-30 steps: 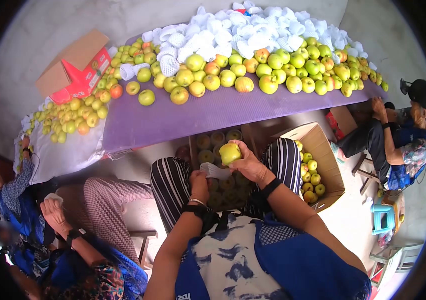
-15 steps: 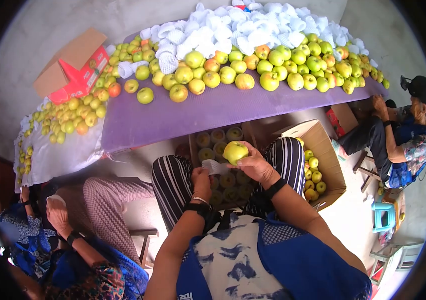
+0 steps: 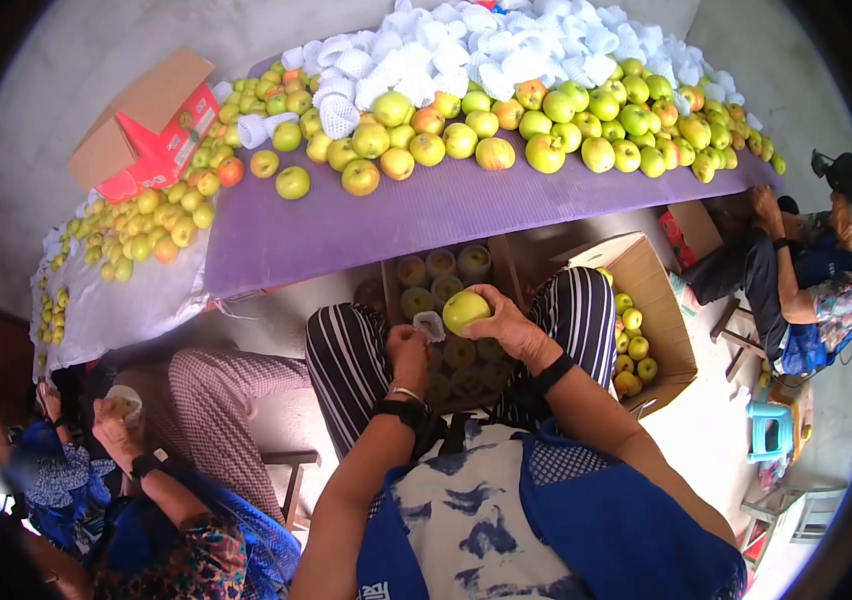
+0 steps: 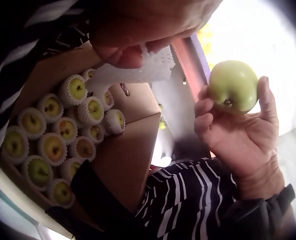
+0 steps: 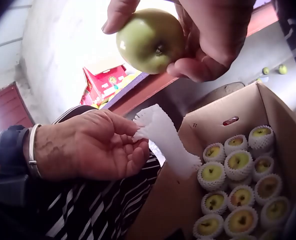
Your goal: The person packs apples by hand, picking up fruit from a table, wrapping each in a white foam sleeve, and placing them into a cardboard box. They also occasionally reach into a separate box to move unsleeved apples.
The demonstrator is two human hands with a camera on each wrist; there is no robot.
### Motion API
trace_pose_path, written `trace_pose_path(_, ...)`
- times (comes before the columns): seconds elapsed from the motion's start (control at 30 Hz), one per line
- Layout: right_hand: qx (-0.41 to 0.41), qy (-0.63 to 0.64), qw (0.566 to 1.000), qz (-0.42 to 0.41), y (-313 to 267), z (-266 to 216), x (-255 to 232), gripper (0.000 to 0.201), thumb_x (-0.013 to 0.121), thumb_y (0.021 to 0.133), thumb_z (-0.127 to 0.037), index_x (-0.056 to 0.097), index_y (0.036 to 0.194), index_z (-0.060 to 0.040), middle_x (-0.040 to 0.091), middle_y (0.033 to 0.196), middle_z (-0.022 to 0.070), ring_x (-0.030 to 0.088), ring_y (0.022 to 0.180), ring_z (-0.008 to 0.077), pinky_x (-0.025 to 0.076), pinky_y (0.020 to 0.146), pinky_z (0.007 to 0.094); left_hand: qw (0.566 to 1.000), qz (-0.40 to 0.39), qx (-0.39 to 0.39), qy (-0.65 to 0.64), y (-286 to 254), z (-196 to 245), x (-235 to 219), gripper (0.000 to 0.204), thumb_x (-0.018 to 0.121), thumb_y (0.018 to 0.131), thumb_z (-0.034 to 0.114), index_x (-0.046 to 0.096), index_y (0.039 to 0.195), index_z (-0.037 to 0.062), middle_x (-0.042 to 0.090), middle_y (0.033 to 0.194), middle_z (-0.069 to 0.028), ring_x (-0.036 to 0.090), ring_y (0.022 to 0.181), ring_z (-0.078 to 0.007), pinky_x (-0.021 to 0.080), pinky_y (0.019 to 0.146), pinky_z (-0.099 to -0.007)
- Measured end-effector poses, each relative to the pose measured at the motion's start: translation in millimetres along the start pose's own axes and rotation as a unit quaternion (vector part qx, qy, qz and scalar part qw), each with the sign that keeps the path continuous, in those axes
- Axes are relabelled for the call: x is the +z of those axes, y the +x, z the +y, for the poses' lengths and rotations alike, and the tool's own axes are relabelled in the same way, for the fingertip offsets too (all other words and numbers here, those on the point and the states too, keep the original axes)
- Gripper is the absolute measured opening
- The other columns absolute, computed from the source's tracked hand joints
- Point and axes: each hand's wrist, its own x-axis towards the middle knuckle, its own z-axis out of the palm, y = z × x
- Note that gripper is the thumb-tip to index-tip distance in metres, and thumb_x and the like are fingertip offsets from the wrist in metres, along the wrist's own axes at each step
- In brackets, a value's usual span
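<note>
My right hand (image 3: 512, 332) holds a green apple (image 3: 466, 312) between thumb and fingers, over the carton between my knees. In the left wrist view, the apple's (image 4: 233, 87) hollow with a short stem end points toward that camera. My left hand (image 3: 408, 362) pinches the edge of a white foam net sleeve (image 5: 168, 142) by one end, beside and below the apple. The sleeve's mouth faces upward in the head view. Below both hands, the cardboard carton (image 5: 210, 107) contains rows of apples (image 5: 238, 160) in foam sleeves.
A purple-covered table (image 3: 366, 235) ahead bears many loose apples (image 3: 546, 153) and a heap of foam sleeves (image 3: 506, 45). A red carton (image 3: 161, 140) stands at its left. Another apple carton (image 3: 671, 350) sits by my right knee. People sit on both sides; a blue stool (image 3: 769, 428) is at right.
The sleeve has turned from lying sideways to showing its mouth upward. The apple has dipped slightly toward it. At left, a neighbour's hand now shows a sleeved fruit.
</note>
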Motion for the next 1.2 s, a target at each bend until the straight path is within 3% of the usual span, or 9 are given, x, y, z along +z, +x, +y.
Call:
trace_pose_path(0.17,0.01,-0.001,1.0,-0.004,-1,0,0,0.059,0.068,0.061,0.001,0.041,0.114,-0.0035,0.052,0.098,0.0054,0.053,0.09,0.0149,0.045,0.078,0.0264,1.0,0.022,0.007,-0.003,-2,2,5,0.014,0.057,0.074,0.007,0.051,0.087,0.0047,0.052,0.074,-0.0028,0.051,0.06,-0.0128,0.044,0.052,-0.0236)
trace_pose_path(0.23,0.02,0.091,0.995,-0.019,-4,-7,3,0.061,0.067,0.061,0.002,0.04,0.115,-0.0039,0.052,0.098,0.0059,0.053,0.089,0.0163,0.046,0.076,0.0276,1.0,0.026,0.006,-0.013,1,-1,5,0.015,0.056,0.074,0.006,0.051,0.088,0.0035,0.053,0.077,-0.0042,0.051,0.06,-0.0129,0.044,0.05,-0.0231)
trace_pose_path(0.37,0.051,0.078,0.995,-0.025,-3,-6,0,0.063,0.067,0.061,0.003,0.038,0.116,-0.0042,0.052,0.099,0.0062,0.054,0.088,0.0172,0.046,0.075,0.0288,1.0,0.001,0.004,-0.016,3,-3,3,0.014,0.056,0.075,0.006,0.051,0.088,0.0035,0.054,0.079,-0.004,0.054,0.065,-0.013,0.046,0.054,-0.023)
trace_pose_path(0.47,0.023,0.043,0.998,-0.03,-3,-2,2,0.063,0.067,0.061,-0.002,0.039,0.118,-0.0002,0.053,0.096,0.0078,0.054,0.081,0.0155,0.047,0.063,0.0254,1.0,0.002,0.0,-0.023,2,-1,5,0.013,0.056,0.076,0.007,0.051,0.087,0.0039,0.054,0.078,-0.0031,0.054,0.066,-0.0125,0.048,0.056,-0.0229)
trace_pose_path(0.73,0.044,-0.023,0.994,-0.101,-5,-4,3,0.052,0.069,0.059,-0.008,0.053,0.107,-0.0001,0.055,0.097,0.0057,0.052,0.091,0.0148,0.04,0.082,0.0261,0.999,0.006,0.046,-0.015,3,-2,10,0.01,0.06,0.074,0.006,0.054,0.081,0.0026,0.054,0.07,-0.0025,0.052,0.058,-0.0105,0.044,0.053,-0.0217)
trace_pose_path(0.8,0.025,-0.06,0.992,-0.11,-2,2,1,0.05,0.069,0.06,-0.009,0.053,0.107,-0.0005,0.056,0.097,0.0053,0.051,0.093,0.0149,0.039,0.083,0.026,0.983,0.012,0.165,0.081,7,-7,9,0.01,0.062,0.074,0.008,0.055,0.076,0.0015,0.054,0.066,-0.0007,0.05,0.057,-0.0076,0.042,0.053,-0.0216)
trace_pose_path(0.83,0.007,-0.097,0.988,-0.119,-2,3,1,0.049,0.068,0.061,-0.01,0.054,0.107,-0.001,0.056,0.098,0.0049,0.05,0.095,0.0149,0.038,0.083,0.0259,0.983,0.011,0.165,0.082,7,-8,9,0.01,0.062,0.074,0.008,0.055,0.076,0.0015,0.054,0.066,-0.0007,0.05,0.057,-0.0076,0.042,0.053,-0.0216)
trace_pose_path(1.07,0.087,0.034,0.989,-0.114,4,4,-7,0.046,0.066,0.063,-0.012,0.054,0.105,0.0033,0.057,0.098,0.0075,0.055,0.087,0.0162,0.041,0.081,0.0258,0.982,-0.096,0.161,-0.016,-2,3,9,0.006,0.059,0.076,0.005,0.055,0.076,0.0011,0.055,0.068,0.0007,0.048,0.06,-0.0054,0.041,0.055,-0.0208)
trace_pose_path(1.2,0.08,0.08,0.993,-0.037,3,1,-4,0.045,0.067,0.063,-0.012,0.054,0.102,0.0051,0.058,0.094,0.0081,0.056,0.084,0.0163,0.043,0.078,0.0259,0.983,-0.138,0.123,-0.017,-7,7,3,0.007,0.057,0.077,0.005,0.053,0.082,0.0043,0.054,0.073,0.0017,0.05,0.063,-0.0055,0.041,0.057,-0.0185)
